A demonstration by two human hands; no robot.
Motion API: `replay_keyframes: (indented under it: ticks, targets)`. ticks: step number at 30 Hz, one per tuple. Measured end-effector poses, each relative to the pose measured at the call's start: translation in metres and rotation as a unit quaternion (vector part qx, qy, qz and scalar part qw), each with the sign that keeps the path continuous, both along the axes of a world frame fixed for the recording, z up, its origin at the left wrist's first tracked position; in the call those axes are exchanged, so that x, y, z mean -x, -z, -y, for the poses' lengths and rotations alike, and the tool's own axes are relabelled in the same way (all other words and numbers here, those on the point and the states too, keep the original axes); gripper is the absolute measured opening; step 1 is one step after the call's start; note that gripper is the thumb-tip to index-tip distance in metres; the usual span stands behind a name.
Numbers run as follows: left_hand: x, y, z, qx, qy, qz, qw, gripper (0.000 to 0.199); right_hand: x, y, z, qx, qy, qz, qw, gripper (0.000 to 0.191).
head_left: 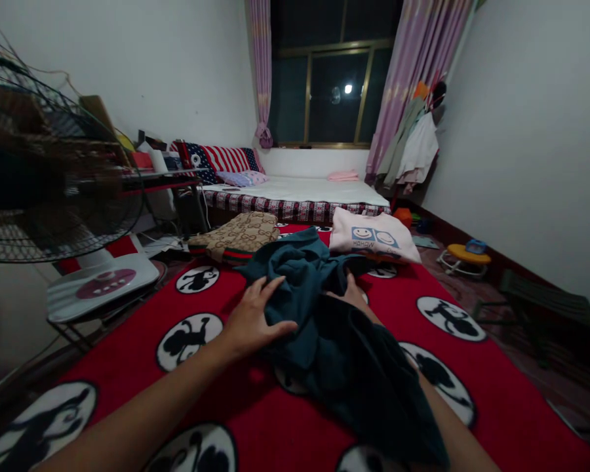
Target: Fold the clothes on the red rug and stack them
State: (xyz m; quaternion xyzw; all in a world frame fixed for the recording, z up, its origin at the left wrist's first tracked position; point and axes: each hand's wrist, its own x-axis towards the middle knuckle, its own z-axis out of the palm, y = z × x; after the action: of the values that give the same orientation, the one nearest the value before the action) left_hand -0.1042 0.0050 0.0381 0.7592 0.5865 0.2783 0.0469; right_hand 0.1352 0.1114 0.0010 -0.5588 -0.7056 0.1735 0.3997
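A crumpled dark teal garment [295, 275] lies bunched in front of me, and its lower part drapes toward me across my right forearm. At its left side is my left hand [255, 319], thumb and fingers spread apart, with the fingertips against the cloth. My right hand [354, 296] is in the folds on the other side, closed on the fabric, with part of its fingers hidden. Beyond the garment are a folded tan patterned piece of clothing [243, 235] on the left and a folded pale pink top [373, 235] with smiley prints on the right.
A red blanket [142, 387] with round monkey prints covers the surface under the clothes. To the left are a fan [54, 164] and a white folding chair [103, 288]. A bed [305, 190] stands under the window; stools [465, 254] stand at right.
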Motion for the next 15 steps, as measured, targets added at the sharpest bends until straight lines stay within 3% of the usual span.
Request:
replay_keyframes:
  ticks: [2, 5, 9, 12, 15]
  targets:
    - [-0.022, 0.014, 0.000, 0.015, 0.002, -0.051, 0.999, 0.094, 0.006, 0.000, 0.006, 0.038, -0.052, 0.008, 0.998, 0.090]
    - [-0.040, 0.026, 0.001, -0.020, -0.030, -0.102, 0.994, 0.069, 0.013, -0.003, 0.017, 0.084, -0.075, 0.052, 0.992, 0.092]
    - [-0.028, 0.029, -0.005, -0.055, -0.020, -0.066, 0.996, 0.044, 0.019, -0.005, 0.031, 0.088, -0.042, 0.085, 0.992, 0.041]
    - [-0.020, 0.016, -0.019, -0.070, 0.034, 0.076, 0.994, 0.031, 0.024, -0.010, 0.046, 0.065, -0.023, -0.075, 0.995, 0.015]
    - [-0.025, -0.021, -0.049, -0.135, 0.055, 0.238, 0.960, 0.021, 0.030, -0.026, 0.072, -0.037, 0.012, -0.262, 0.964, 0.021]
